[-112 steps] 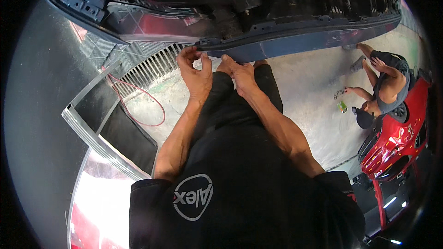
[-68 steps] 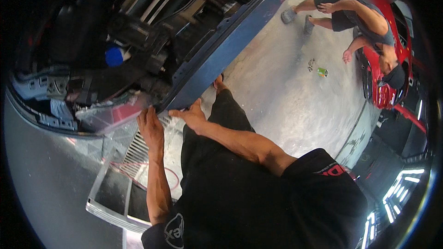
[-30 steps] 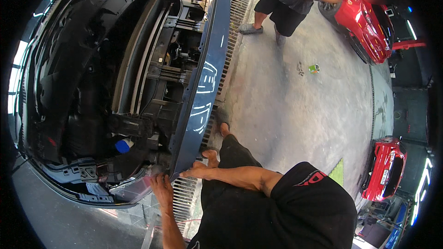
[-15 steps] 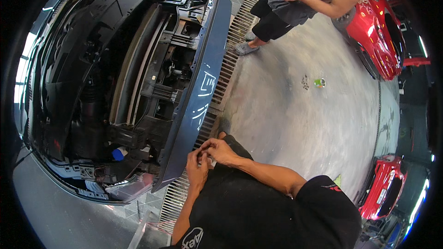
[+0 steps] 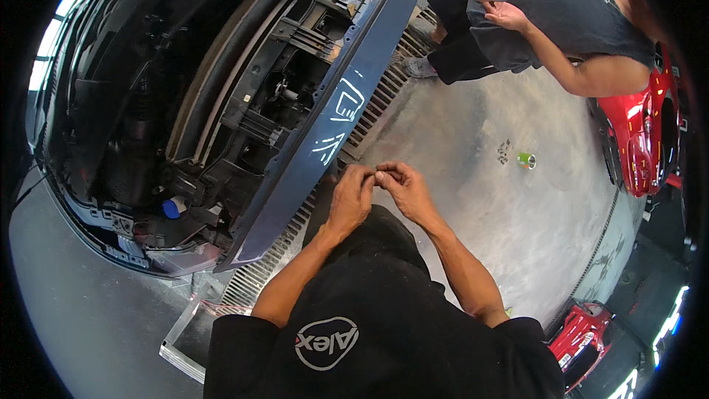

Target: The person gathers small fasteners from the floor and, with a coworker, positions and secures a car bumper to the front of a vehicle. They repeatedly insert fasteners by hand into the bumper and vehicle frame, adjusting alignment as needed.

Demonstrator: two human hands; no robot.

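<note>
My left hand and my right hand meet fingertip to fingertip in front of my dark trousers. Thumbs and forefingers are pinched together on both, and whatever lies between them is too small to make out. Just left of my left hand runs a dark blue bumper-like panel, across the front of an opened car. Behind that panel, the car's exposed front end shows a long curved radiator edge, black brackets and a blue cap.
A person in a dark sleeveless top stands at the far right, one hand raised. On the concrete floor sit a green can and small dark bits. A slotted drain grate runs beside the panel. Red cars stand at right.
My hands have moved away from my body, and their fingertips now meet in front of me. The view has shifted, and the other person appears larger and further right.
</note>
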